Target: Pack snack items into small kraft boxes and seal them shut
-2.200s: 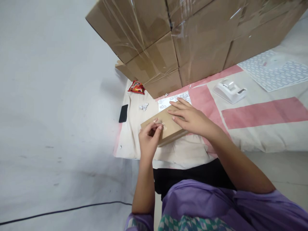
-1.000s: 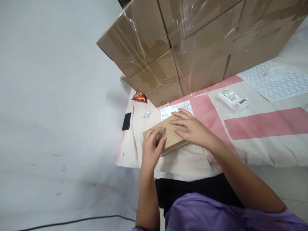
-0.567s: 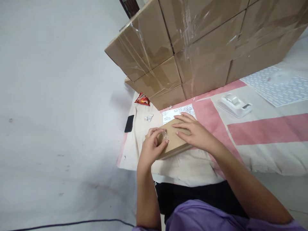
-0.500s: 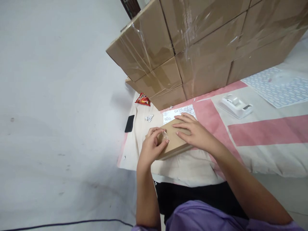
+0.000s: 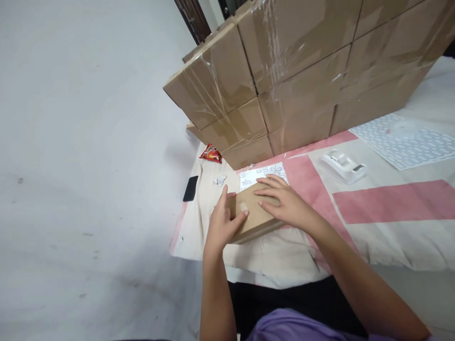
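A small flat brown cardboard box (image 5: 253, 214) lies on a pink-and-cream cloth (image 5: 355, 208) spread on the floor. My left hand (image 5: 222, 222) grips the box's left end, fingers over its edge and thumb pressed on the top beside a small clear sticker (image 5: 243, 206). My right hand (image 5: 284, 203) lies flat on the box's right part with fingers stretched out. A white sticker sheet (image 5: 261, 173) shows just behind the box.
A tall stack of film-wrapped cardboard cartons (image 5: 291, 80) stands behind. A white tape dispenser (image 5: 341, 166) and label sheets (image 5: 405, 142) lie to the right. A black phone (image 5: 190, 188), crumpled foil (image 5: 219, 180) and a red snack packet (image 5: 211, 153) lie at left.
My left hand went from pinching a small clear sticker above the box to gripping the box's left end with the thumb pressing on top. The view tilted upward.
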`<state>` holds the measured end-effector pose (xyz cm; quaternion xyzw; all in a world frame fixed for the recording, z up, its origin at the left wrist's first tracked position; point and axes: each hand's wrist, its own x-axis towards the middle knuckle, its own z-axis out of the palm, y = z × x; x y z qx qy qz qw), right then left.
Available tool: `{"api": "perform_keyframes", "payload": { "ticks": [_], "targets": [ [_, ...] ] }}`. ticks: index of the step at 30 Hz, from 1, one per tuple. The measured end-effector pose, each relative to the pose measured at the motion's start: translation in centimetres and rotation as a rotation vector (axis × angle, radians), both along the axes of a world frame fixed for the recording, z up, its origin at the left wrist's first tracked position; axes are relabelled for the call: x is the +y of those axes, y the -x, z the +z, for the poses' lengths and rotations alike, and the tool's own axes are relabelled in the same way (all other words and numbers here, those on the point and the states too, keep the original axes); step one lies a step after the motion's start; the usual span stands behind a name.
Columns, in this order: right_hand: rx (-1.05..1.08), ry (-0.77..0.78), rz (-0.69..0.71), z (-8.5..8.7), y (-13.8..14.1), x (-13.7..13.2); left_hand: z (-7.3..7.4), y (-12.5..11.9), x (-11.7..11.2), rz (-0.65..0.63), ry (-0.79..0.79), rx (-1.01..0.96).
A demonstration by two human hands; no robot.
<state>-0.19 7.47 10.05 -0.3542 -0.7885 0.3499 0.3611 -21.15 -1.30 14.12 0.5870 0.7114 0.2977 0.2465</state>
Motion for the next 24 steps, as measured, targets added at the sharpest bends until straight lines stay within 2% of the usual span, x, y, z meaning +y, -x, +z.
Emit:
{"api": "perform_keyframes", "payload": {
  "ticks": [7, 12, 17, 20, 24],
  "targets": [
    [-0.010, 0.008, 0.000, 0.0, 0.1, 0.1, -0.1, -0.5, 0.6, 0.065, -0.020, 0.052],
    [-0.029, -0.021, 0.017, 0.0, 0.0, 0.2, 0.1, -0.8, 2.5, 0.103, -0.070, 0.149],
    [-0.007, -0.042, 0.014, 0.1, -0.2, 0.0, 0.6, 0.2, 4.0, 0.015, -0.045, 0.212],
    [0.027, -0.036, 0.021, 0.1, -0.2, -0.4, 0.5, 1.3, 2.9, -0.064, 0.038, 0.257],
    [0.030, 0.002, 0.029, 0.3, 0.3, -1.9, 0.4, 2.2, -0.2, -0.141, 0.099, 0.320]
  ]
}}
